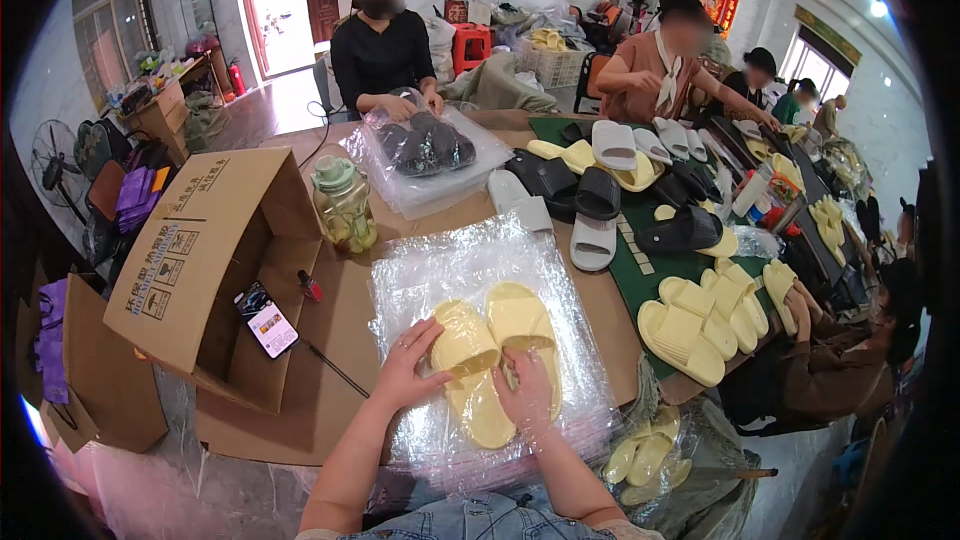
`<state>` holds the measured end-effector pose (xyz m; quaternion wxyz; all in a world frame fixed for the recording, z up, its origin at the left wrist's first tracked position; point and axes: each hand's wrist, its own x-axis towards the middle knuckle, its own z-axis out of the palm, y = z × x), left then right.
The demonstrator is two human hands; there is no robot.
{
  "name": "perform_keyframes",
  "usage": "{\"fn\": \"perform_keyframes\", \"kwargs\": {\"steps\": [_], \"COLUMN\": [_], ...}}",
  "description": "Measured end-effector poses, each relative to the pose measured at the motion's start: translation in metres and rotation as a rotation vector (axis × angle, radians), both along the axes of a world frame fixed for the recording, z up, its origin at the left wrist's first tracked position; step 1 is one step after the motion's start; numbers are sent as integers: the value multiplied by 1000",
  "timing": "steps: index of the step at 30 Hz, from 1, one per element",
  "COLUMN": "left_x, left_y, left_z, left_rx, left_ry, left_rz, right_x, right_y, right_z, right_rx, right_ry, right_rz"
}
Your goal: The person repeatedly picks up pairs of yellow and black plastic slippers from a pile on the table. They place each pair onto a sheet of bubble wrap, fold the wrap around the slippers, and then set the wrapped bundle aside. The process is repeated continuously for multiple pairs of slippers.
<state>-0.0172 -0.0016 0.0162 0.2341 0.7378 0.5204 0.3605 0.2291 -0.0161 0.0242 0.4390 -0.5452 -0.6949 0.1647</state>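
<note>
A pair of pale yellow slippers lies side by side on a stack of clear plastic bags, with shiny film over at least part of them. My left hand grips the left slipper by the outer side of its strap, thumb at the strap's lower edge. On the right slipper, my right hand is closed at the lower edge of the strap, its fingertips partly hidden.
An open cardboard box holding a phone stands left, beside a lidded jar. Grey, black and yellow slippers cover the green mat on the right. Across the table, a person handles bagged dark slippers; others work at right.
</note>
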Motion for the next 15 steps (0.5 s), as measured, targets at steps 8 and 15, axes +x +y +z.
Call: {"fn": "perform_keyframes", "kwargs": {"steps": [8,15], "left_x": [0,0], "left_y": [1,0], "left_z": [-2,0], "left_rx": [9,7], "left_ry": [3,8], "left_rz": [-2,-3], "right_x": [0,0], "right_y": [0,0], "right_z": [-1,-1], "right_rx": [9,-2], "right_ry": [1,13], "right_rz": [3,13]}}
